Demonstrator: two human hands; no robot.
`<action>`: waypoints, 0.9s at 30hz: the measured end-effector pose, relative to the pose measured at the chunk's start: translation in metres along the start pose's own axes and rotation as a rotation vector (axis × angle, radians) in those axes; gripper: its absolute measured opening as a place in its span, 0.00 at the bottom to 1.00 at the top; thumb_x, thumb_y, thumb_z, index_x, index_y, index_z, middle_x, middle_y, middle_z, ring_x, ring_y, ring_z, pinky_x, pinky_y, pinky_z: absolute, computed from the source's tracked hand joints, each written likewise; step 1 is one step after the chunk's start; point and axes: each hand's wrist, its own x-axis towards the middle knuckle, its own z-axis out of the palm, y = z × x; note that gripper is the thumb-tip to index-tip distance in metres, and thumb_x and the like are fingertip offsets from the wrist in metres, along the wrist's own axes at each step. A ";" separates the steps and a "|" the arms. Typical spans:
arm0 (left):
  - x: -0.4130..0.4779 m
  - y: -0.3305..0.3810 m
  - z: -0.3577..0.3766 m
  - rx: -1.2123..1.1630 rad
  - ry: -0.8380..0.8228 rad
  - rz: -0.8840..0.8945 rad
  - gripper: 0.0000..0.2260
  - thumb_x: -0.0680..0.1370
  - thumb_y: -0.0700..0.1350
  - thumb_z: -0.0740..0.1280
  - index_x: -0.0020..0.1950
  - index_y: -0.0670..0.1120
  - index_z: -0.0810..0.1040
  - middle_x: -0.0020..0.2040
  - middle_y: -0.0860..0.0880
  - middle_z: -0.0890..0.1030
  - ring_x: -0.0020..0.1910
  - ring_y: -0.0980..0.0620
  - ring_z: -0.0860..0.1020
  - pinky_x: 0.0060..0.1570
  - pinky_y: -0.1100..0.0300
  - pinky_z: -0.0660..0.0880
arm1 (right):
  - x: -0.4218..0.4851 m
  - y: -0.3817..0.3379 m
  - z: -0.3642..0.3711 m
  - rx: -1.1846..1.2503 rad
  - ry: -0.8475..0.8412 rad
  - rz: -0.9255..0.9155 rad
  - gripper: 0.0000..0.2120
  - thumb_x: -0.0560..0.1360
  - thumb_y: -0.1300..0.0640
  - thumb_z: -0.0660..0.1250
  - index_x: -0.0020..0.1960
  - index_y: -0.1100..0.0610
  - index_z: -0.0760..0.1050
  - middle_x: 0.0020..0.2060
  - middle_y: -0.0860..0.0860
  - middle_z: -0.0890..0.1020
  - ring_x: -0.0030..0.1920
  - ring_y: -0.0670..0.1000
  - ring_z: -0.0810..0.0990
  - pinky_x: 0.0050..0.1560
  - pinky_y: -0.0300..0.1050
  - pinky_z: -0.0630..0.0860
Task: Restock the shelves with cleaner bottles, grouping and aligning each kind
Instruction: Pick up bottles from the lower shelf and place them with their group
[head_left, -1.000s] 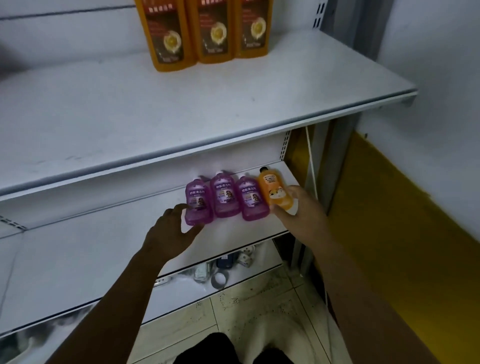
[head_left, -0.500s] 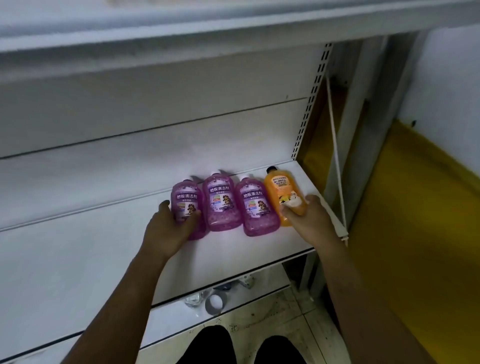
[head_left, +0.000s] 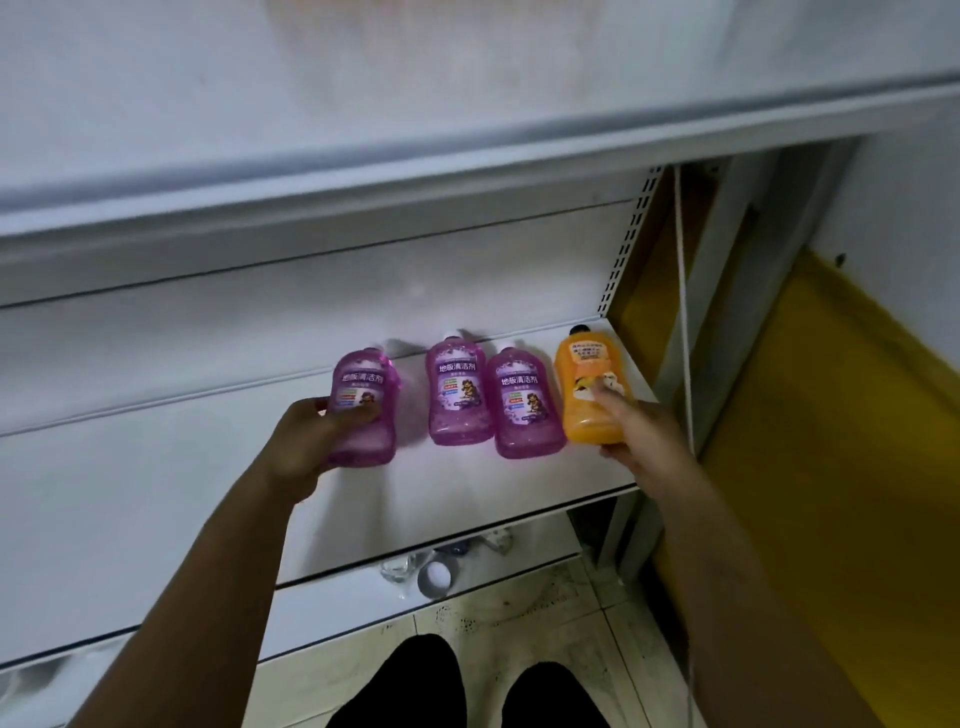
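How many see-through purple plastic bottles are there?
3 on the white shelf: the left purple bottle gripped by the left hand, the middle purple bottle farther back, the right purple bottle beside the orange bottle. None looks hidden.

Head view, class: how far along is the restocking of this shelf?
Done: the middle purple bottle and the right purple bottle stand side by side on the shelf. In hand: the left grip holds the left purple bottle, apart from them by a gap; the right grip holds the orange bottle at the row's right end. Left: probably closing that gap and evening the fronts.
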 end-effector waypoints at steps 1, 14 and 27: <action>-0.008 0.004 -0.001 -0.049 -0.011 -0.008 0.44 0.49 0.55 0.88 0.61 0.39 0.83 0.54 0.37 0.87 0.49 0.39 0.87 0.48 0.47 0.83 | -0.010 -0.005 0.001 0.056 -0.035 0.002 0.21 0.77 0.45 0.75 0.64 0.54 0.75 0.56 0.53 0.84 0.55 0.56 0.84 0.51 0.52 0.83; -0.140 0.069 0.003 -0.121 -0.143 0.066 0.32 0.67 0.30 0.79 0.69 0.45 0.77 0.59 0.41 0.86 0.57 0.40 0.85 0.51 0.49 0.83 | -0.140 -0.054 0.048 -0.088 -0.539 -0.107 0.34 0.71 0.68 0.78 0.73 0.50 0.73 0.61 0.50 0.86 0.63 0.54 0.84 0.62 0.56 0.80; -0.306 0.039 -0.071 -0.277 0.441 0.196 0.20 0.77 0.43 0.76 0.68 0.47 0.78 0.56 0.45 0.87 0.58 0.41 0.85 0.55 0.46 0.83 | -0.225 -0.054 0.105 -0.315 -0.854 -0.343 0.29 0.66 0.44 0.78 0.65 0.46 0.77 0.55 0.42 0.87 0.56 0.44 0.85 0.63 0.52 0.79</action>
